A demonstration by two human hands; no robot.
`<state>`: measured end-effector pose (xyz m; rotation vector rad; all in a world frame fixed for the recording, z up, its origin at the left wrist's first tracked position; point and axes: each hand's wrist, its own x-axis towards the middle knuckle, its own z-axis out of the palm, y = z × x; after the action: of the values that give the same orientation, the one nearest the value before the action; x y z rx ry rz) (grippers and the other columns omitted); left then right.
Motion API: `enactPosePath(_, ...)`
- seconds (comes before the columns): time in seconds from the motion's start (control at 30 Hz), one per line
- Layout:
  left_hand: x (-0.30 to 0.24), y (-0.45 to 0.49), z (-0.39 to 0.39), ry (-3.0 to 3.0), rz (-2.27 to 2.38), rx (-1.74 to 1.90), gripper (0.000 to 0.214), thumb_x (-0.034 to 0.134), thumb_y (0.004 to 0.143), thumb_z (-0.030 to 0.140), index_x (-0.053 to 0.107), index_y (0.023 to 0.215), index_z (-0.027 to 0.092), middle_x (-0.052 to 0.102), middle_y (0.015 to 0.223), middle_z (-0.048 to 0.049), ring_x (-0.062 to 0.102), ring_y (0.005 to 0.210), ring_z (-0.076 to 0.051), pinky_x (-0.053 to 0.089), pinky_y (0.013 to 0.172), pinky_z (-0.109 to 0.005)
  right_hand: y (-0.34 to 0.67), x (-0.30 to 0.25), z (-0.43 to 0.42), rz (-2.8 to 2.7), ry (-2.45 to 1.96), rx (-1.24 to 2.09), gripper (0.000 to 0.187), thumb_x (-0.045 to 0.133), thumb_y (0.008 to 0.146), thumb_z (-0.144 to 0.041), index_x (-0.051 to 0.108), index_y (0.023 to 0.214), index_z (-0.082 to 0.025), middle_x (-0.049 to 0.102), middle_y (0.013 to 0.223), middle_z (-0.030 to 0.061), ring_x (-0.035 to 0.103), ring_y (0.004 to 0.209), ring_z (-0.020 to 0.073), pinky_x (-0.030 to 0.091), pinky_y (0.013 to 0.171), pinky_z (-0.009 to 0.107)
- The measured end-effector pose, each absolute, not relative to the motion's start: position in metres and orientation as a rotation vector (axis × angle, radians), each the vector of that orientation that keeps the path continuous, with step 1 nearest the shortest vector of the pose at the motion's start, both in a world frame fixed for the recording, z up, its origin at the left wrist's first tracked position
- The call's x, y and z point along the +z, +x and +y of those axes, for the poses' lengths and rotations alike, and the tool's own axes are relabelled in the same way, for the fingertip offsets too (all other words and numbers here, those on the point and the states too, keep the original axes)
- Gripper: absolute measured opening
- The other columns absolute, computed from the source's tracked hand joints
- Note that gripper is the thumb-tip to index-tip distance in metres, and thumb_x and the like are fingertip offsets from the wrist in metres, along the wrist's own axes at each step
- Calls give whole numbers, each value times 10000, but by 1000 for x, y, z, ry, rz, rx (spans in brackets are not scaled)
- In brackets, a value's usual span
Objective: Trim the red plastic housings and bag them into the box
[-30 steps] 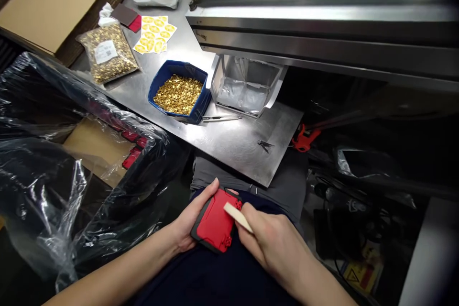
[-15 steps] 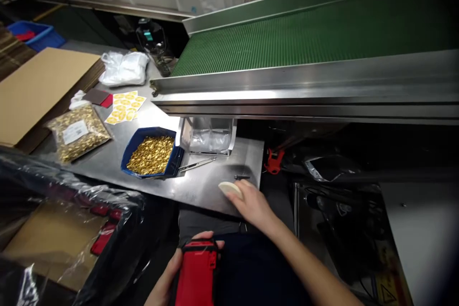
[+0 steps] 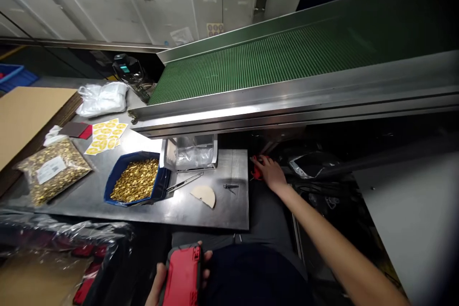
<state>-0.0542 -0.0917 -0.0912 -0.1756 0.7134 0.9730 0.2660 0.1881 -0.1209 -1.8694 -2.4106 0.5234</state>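
My left hand (image 3: 160, 281) is closed around a red phone case (image 3: 181, 275) with a dark grey border, low in front of my body. Past the table's right edge, my right hand (image 3: 274, 175) has its fingers on a red tool (image 3: 256, 172) that looks like an air blow gun. The fingers partly cover this tool, under the conveyor's edge. A cream half-round pad (image 3: 204, 196) lies flat on the metal table (image 3: 229, 213). Beside it are a small dark metal clip-like piece (image 3: 230, 186) and tweezers (image 3: 184, 182).
A blue bin (image 3: 114, 174) holds small brass-coloured parts, beside a bagged lot (image 3: 53, 169). Behind are a clear-lined tray (image 3: 195, 153), yellow sticker sheets (image 3: 105, 136) and a green conveyor (image 3: 229, 69). At lower left, a plastic-lined box (image 3: 118, 248) contains red cases.
My right hand has let go of the cream pad, leaving it on the table, and moved right to the red tool. The phone case stays in my left hand. The view has shifted.
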Motion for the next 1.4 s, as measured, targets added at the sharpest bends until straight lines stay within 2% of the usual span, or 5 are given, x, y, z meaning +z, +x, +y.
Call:
enactPosePath(0.47,-126,-85,-145,-230,901,1249,523,708,898,451,639,1273,93,683,1271,-184,665,1159,-338,553,995,-464,291,-60,131,-3043,-764,1053,438,562,774,-64,715,1123,-280,716,1215,87,607,1251,268,367,1127,430)
enactPosePath(0.6,-133,-82,-159,-222,959,1279,583,750,870,437,585,1328,116,705,1225,-158,687,1119,-273,542,1002,-371,229,-23,58,-3222,-797,1161,337,566,654,-62,730,895,-231,766,904,107,741,829,293,535,740,390)
enactPosePath(0.93,-121,-76,-177,-8,1086,1104,934,428,817,863,461,1461,188,669,1150,-141,693,885,-221,590,725,-330,143,-4,34,-3373,-830,1280,96,600,695,-147,687,707,-185,740,724,122,724,651,314,286,468,302)
enactPosePath(1.13,-83,-100,-163,472,1364,886,862,848,680,213,487,1460,279,494,1460,-97,405,1368,-348,305,1185,-497,152,5,57,-3479,-854,1333,83,610,709,-228,669,679,-177,712,687,106,688,589,259,255,444,278)
enactPosePath(1.4,-49,-90,-143,1755,1626,-332,1031,529,719,-22,86,1605,264,435,1547,-133,416,1361,-390,338,1138,-597,87,33,84,-3584,-633,1297,312,594,704,-315,769,870,-117,734,778,158,691,647,278,370,474,284)
